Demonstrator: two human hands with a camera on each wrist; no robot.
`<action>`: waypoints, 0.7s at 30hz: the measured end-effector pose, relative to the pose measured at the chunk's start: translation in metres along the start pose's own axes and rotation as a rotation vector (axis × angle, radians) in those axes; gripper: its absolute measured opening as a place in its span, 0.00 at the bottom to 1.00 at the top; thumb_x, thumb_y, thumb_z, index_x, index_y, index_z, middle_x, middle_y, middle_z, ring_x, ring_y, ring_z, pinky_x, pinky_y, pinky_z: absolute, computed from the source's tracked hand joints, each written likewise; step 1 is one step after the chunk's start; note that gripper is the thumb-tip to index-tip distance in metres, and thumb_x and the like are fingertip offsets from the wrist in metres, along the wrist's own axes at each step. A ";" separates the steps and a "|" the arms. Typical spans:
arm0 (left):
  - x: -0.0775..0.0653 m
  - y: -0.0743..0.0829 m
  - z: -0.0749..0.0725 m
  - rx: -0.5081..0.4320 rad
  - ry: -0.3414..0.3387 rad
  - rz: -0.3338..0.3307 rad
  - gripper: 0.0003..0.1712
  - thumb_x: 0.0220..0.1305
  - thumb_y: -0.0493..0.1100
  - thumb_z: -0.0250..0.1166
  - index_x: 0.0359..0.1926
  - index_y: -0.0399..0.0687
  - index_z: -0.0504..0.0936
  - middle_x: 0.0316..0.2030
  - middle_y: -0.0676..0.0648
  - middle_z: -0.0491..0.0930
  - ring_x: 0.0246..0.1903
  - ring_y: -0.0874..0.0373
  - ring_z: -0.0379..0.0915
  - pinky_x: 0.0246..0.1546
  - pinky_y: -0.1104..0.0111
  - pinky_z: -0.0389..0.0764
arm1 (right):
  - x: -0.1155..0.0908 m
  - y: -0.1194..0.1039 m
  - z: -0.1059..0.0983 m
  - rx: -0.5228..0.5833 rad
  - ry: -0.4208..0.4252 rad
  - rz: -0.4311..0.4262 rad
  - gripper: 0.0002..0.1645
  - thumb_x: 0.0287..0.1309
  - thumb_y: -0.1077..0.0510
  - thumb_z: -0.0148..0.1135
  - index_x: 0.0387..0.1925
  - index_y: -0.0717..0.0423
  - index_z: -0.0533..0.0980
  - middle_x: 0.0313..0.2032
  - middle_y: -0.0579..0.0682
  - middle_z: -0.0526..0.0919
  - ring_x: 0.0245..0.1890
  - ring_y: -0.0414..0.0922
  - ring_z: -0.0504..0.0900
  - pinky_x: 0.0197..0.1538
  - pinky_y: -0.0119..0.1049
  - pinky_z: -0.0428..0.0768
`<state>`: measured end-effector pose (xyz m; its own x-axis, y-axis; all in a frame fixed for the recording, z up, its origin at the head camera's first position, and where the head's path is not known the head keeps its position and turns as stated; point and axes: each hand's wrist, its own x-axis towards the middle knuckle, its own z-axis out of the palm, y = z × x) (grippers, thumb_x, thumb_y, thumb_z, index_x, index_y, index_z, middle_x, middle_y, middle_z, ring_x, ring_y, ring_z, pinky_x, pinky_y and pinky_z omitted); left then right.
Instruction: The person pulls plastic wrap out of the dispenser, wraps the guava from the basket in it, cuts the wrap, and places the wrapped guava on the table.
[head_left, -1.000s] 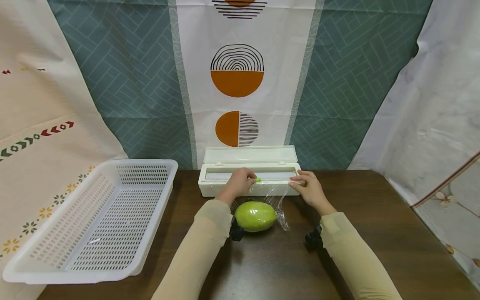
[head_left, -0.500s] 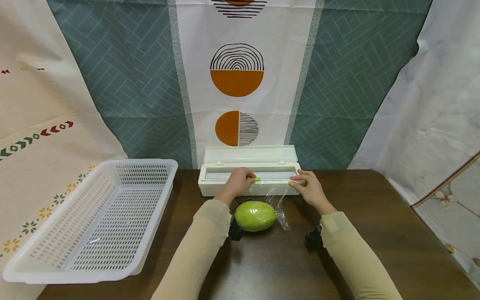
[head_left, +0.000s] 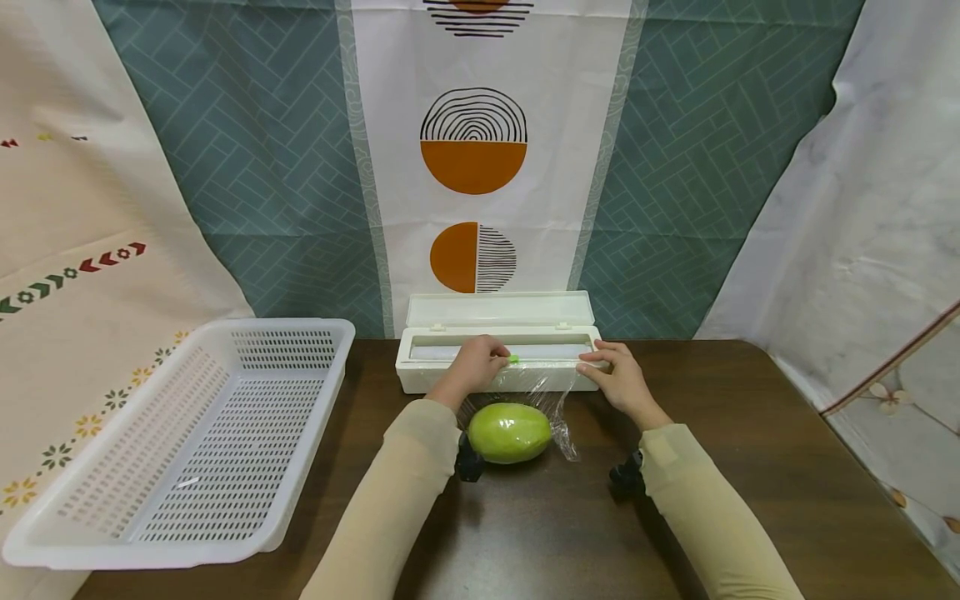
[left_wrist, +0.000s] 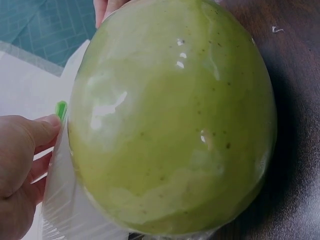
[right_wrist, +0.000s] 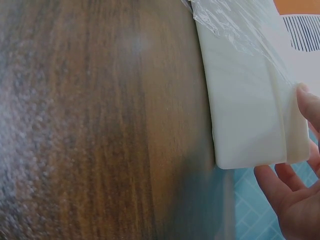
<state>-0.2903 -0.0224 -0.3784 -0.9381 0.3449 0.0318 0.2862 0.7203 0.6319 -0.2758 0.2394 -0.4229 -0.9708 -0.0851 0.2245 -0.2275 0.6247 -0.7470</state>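
Observation:
A white cling film dispenser point(head_left: 420, 379) lies at the back of the table, its lid point(head_left: 500, 309) tipped back and a film roll point(head_left: 551, 352) inside. My left hand point(head_left: 477, 363) pinches the small green slider point(left_wrist: 61, 110) on its front rail. At the dispenser's right end my right hand point(head_left: 621, 379) grips the corner, thumb on top and fingers at the end face, as the right wrist view shows. Clear cling film point(head_left: 560, 421) runs from the rail to a green oval fruit point(head_left: 510, 433), which lies wrapped and glossy just in front.
To the left stands a white perforated plastic basket point(head_left: 303, 467) with a small white strip point(head_left: 189, 482) on its bottom. A patterned cloth point(head_left: 480, 208) hangs right behind the dispenser. Dark wooden table point(head_left: 540, 542) shows in front of the fruit.
My left hand and the green slider have shifted very slightly left along the rail. My right hand, the dispenser and the fruit stay in place.

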 end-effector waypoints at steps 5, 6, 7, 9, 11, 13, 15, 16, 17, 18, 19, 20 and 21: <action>0.000 0.000 -0.001 0.001 -0.002 0.004 0.12 0.68 0.39 0.57 0.47 0.40 0.82 0.48 0.42 0.80 0.50 0.50 0.75 0.51 0.59 0.77 | 0.000 0.000 0.000 -0.002 0.000 0.000 0.20 0.59 0.55 0.63 0.48 0.64 0.79 0.63 0.62 0.64 0.63 0.61 0.64 0.59 0.55 0.70; 0.000 0.000 -0.001 0.005 0.000 0.008 0.12 0.68 0.39 0.57 0.47 0.40 0.82 0.48 0.42 0.81 0.50 0.50 0.75 0.51 0.60 0.77 | 0.000 0.000 0.000 -0.002 0.000 0.000 0.20 0.59 0.55 0.63 0.48 0.64 0.79 0.63 0.62 0.65 0.63 0.61 0.64 0.59 0.55 0.70; 0.000 -0.001 -0.001 0.007 0.001 0.010 0.12 0.68 0.39 0.57 0.47 0.40 0.82 0.48 0.42 0.81 0.50 0.50 0.76 0.51 0.60 0.77 | 0.000 0.000 0.000 -0.001 0.001 0.000 0.20 0.59 0.55 0.63 0.48 0.64 0.79 0.63 0.62 0.65 0.63 0.61 0.64 0.59 0.55 0.70; 0.000 -0.001 0.000 0.017 0.004 0.015 0.12 0.67 0.39 0.57 0.46 0.40 0.82 0.47 0.42 0.81 0.49 0.50 0.76 0.51 0.60 0.77 | 0.000 0.000 0.000 0.002 0.002 -0.002 0.20 0.59 0.55 0.64 0.48 0.64 0.79 0.63 0.62 0.65 0.63 0.61 0.64 0.59 0.55 0.69; 0.000 -0.001 0.000 0.022 0.007 0.019 0.11 0.67 0.39 0.57 0.46 0.40 0.82 0.47 0.43 0.81 0.49 0.51 0.76 0.50 0.61 0.77 | 0.000 0.001 0.001 0.004 0.002 -0.002 0.20 0.59 0.55 0.64 0.48 0.64 0.79 0.63 0.62 0.65 0.63 0.61 0.64 0.60 0.55 0.69; 0.000 -0.002 0.000 0.022 0.007 0.018 0.11 0.67 0.39 0.57 0.46 0.40 0.82 0.47 0.42 0.81 0.49 0.50 0.76 0.50 0.61 0.78 | 0.000 0.001 0.001 0.005 0.002 -0.004 0.19 0.59 0.55 0.64 0.48 0.64 0.79 0.63 0.62 0.65 0.63 0.61 0.64 0.59 0.55 0.69; 0.000 -0.002 0.000 0.018 0.004 0.012 0.12 0.68 0.39 0.57 0.46 0.40 0.82 0.48 0.42 0.80 0.50 0.50 0.76 0.50 0.61 0.78 | 0.000 0.001 0.001 0.003 0.003 -0.004 0.19 0.59 0.55 0.64 0.48 0.64 0.79 0.63 0.62 0.65 0.63 0.61 0.64 0.59 0.55 0.70; 0.000 -0.003 0.000 0.016 0.003 0.011 0.12 0.68 0.39 0.57 0.47 0.40 0.82 0.48 0.42 0.80 0.49 0.50 0.76 0.50 0.61 0.78 | 0.000 0.001 0.001 0.004 0.004 -0.004 0.19 0.58 0.55 0.64 0.48 0.64 0.79 0.63 0.62 0.65 0.62 0.61 0.64 0.59 0.55 0.70; 0.000 -0.003 0.000 0.014 0.002 0.009 0.12 0.68 0.39 0.57 0.47 0.40 0.82 0.48 0.42 0.80 0.49 0.50 0.76 0.50 0.61 0.78 | 0.000 0.001 0.001 0.003 0.005 -0.004 0.19 0.58 0.55 0.64 0.48 0.64 0.79 0.63 0.62 0.65 0.62 0.61 0.65 0.59 0.55 0.70; 0.000 -0.003 0.000 0.012 0.001 0.008 0.12 0.68 0.39 0.57 0.47 0.39 0.81 0.48 0.42 0.80 0.49 0.50 0.76 0.50 0.61 0.78 | 0.000 0.000 0.001 0.001 0.005 -0.003 0.19 0.58 0.55 0.64 0.48 0.64 0.79 0.63 0.62 0.65 0.62 0.61 0.65 0.59 0.55 0.70; 0.000 -0.004 0.000 0.012 -0.001 0.006 0.12 0.68 0.39 0.57 0.47 0.39 0.81 0.48 0.42 0.80 0.49 0.51 0.76 0.50 0.61 0.78 | 0.000 0.000 0.001 -0.001 0.006 -0.002 0.19 0.58 0.55 0.64 0.48 0.64 0.80 0.63 0.61 0.65 0.62 0.61 0.65 0.59 0.54 0.70; 0.001 -0.004 0.000 0.012 -0.001 0.008 0.12 0.68 0.39 0.57 0.47 0.39 0.81 0.48 0.42 0.80 0.49 0.51 0.76 0.49 0.61 0.78 | 0.001 0.001 0.001 -0.003 0.007 0.000 0.19 0.58 0.55 0.64 0.48 0.64 0.80 0.63 0.61 0.65 0.62 0.60 0.65 0.59 0.54 0.70; 0.001 -0.004 0.000 0.012 0.000 0.009 0.12 0.68 0.39 0.57 0.48 0.39 0.81 0.48 0.42 0.80 0.49 0.51 0.76 0.49 0.61 0.78 | 0.001 0.001 0.001 -0.005 0.007 0.001 0.19 0.58 0.55 0.64 0.48 0.64 0.80 0.63 0.61 0.65 0.62 0.60 0.65 0.59 0.54 0.70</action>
<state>-0.2921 -0.0253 -0.3809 -0.9353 0.3518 0.0372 0.2971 0.7239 0.6226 -0.2766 0.2394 -0.4235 -0.9705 -0.0793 0.2277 -0.2259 0.6287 -0.7441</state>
